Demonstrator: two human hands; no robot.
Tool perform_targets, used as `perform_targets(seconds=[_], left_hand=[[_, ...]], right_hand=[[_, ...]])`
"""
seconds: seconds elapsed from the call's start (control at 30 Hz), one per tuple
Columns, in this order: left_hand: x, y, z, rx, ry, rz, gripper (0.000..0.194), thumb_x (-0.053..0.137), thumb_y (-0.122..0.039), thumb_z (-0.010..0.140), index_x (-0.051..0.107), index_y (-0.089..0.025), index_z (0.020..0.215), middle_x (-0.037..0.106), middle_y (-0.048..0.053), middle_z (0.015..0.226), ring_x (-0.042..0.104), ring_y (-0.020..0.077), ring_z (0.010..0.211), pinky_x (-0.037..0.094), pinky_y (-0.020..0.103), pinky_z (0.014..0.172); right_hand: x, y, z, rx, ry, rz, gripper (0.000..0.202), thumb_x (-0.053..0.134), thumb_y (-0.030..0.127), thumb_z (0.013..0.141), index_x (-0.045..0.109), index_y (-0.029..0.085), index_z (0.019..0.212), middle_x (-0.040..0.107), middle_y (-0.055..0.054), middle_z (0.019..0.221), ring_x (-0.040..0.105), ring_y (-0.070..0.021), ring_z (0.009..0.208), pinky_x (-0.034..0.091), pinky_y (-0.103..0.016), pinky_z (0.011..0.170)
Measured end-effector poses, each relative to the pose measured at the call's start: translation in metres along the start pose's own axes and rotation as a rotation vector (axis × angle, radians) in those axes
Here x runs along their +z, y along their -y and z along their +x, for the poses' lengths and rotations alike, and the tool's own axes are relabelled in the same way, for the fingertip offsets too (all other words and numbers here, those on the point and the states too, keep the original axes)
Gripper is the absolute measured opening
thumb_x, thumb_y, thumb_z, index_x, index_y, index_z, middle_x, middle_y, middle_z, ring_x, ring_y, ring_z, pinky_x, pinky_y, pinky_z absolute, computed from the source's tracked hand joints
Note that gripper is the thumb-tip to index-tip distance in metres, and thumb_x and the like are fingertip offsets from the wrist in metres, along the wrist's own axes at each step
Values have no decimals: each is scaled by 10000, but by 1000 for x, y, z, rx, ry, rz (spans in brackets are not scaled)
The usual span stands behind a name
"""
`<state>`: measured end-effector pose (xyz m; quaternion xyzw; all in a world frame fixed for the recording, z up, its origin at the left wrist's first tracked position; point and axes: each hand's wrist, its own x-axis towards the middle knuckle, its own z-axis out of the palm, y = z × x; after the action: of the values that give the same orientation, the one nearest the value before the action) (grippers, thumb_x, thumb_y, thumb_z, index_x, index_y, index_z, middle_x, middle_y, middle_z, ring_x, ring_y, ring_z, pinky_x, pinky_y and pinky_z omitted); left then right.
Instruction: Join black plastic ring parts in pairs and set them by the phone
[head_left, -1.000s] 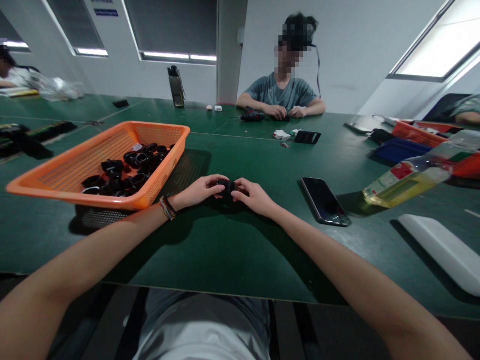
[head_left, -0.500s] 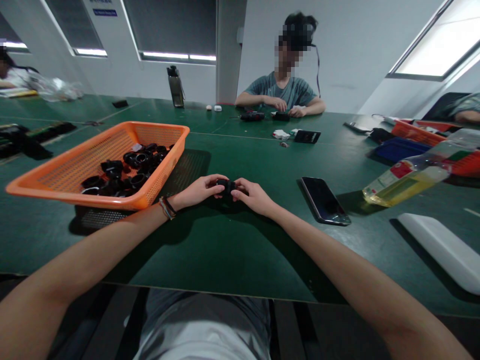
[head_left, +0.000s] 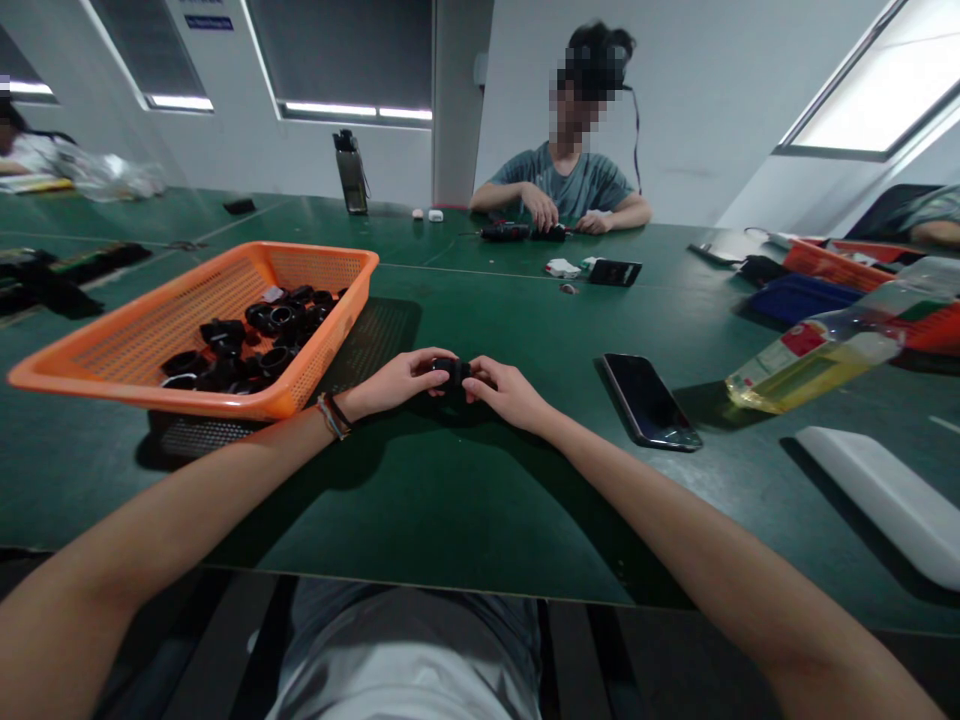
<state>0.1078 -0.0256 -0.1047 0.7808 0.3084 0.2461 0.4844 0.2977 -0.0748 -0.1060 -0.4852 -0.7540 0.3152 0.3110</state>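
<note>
A small black plastic part (head_left: 452, 372) is held between my two hands, just above the green table (head_left: 450, 500). My left hand (head_left: 401, 383) grips its left side, thumb in front and fingers behind. On the other side, the thumb and fingers of my right hand (head_left: 504, 388) close on its right end. The part's exact shape is too small and dark to make out. Left of my hands, an orange basket (head_left: 262, 404) holds several black ring-shaped plastic parts (head_left: 276, 358).
Right of my hands lie a phone (head_left: 651, 400), a tilted bottle of yellow liquid (head_left: 817, 352) and a white block (head_left: 881, 495). Across the table a person (head_left: 574, 170) works beside a black power tool (head_left: 504, 232). A dark bottle (head_left: 351, 175) stands at the back.
My hands and the black part stay almost in place. Across the table, the person's hand has shifted toward the power tool, along with a small dark object.
</note>
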Motion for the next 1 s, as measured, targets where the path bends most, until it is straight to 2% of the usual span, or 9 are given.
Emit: perform_targets(seconds=[0.67,1.0], left_hand=[[1,2,1,23,0,-37,461,569,-377,743,516,-121,1124,593,44,945,549,96,687,488,259,670],[1,2,1,32,3,0,467,552,-386,756,513,-125,1141,595,57,983,566,109,710,494,264,666]], right_hand=[[1,-1,1,1,-14,-51,107,442,251,860,490,169,809,600,9,646,543,-127,617,376,-254,625],[1,-2,2,-8,-20,-64,129,429,252,867,491,173,785,594,16,635,533,-120,601,363,-244,610]])
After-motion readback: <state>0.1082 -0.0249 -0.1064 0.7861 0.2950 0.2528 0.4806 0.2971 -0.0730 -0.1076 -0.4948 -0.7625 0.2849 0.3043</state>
